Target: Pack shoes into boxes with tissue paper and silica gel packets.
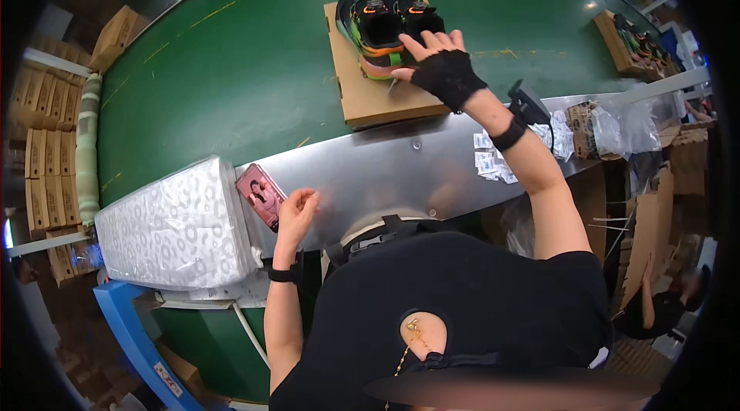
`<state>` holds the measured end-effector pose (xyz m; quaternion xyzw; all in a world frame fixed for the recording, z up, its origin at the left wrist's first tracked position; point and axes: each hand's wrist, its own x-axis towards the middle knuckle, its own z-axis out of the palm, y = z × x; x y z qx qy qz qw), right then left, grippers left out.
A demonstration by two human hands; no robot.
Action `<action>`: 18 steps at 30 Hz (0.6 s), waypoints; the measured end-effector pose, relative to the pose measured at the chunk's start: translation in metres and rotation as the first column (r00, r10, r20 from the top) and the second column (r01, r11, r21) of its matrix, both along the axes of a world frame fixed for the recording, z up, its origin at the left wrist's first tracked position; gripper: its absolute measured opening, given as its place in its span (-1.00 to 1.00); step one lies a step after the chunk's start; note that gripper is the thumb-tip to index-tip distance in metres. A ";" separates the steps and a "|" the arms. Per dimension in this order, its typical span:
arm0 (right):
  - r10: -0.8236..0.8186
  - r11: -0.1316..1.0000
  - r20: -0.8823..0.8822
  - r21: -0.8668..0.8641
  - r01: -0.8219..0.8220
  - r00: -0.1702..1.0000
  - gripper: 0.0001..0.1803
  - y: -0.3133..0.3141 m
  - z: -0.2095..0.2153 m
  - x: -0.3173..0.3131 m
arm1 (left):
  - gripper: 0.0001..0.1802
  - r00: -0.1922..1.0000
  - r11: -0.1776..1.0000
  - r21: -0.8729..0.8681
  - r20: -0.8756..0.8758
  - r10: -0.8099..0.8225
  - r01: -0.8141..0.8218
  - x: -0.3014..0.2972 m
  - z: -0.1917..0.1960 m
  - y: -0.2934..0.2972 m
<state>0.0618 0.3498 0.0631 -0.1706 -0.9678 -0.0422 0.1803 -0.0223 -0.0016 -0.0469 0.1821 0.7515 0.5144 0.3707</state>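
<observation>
A green belt (231, 64) is curving across the room, edged by a steel ledge (401, 161). Stacks of flat cartons (46, 141) are leaning along the left wall, and a wrapped white bundle (173, 226) is lying on the ledge's left end. A pair of black shoes (389, 22) with orange and green trim is sitting on a cardboard box (370, 95) on the belt, just beyond the ledge. The right hand (439, 64), in a black fingerless glove, is resting open-fingered on the nearer shoe, gripping nothing I can make out. The left hand (297, 211) is touching a pink phone (260, 195) with loose fingers. Another box of shoes (632, 45) is riding far right. Small white packets (493, 161) are littering the ledge.
</observation>
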 end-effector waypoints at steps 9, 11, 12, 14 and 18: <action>0.007 0.761 0.370 -0.605 0.235 0.929 -0.33 0.018 0.014 -0.050 | -0.72 0.991 0.995 -0.014 0.088 0.104 -0.103 0.013 0.001 -0.017; -0.050 0.748 0.043 -0.661 0.066 0.998 -0.30 0.018 0.015 -0.031 | -0.72 0.986 0.989 -0.011 0.082 0.147 -0.147 0.015 0.004 -0.021; 0.023 0.734 0.098 -0.678 0.050 0.995 -0.52 0.022 0.014 -0.020 | -0.72 0.984 0.987 -0.011 0.082 0.161 -0.160 0.013 0.004 -0.022; 0.159 0.513 0.136 -0.857 0.035 0.978 -0.59 0.000 0.034 0.012 | -0.73 0.964 0.975 0.013 0.155 0.215 -0.220 0.011 0.004 -0.033; 0.621 0.756 0.026 -0.283 -0.590 0.783 -0.65 -0.030 0.025 0.065 | -0.78 0.918 0.926 0.090 0.195 0.346 -0.368 -0.006 0.017 -0.037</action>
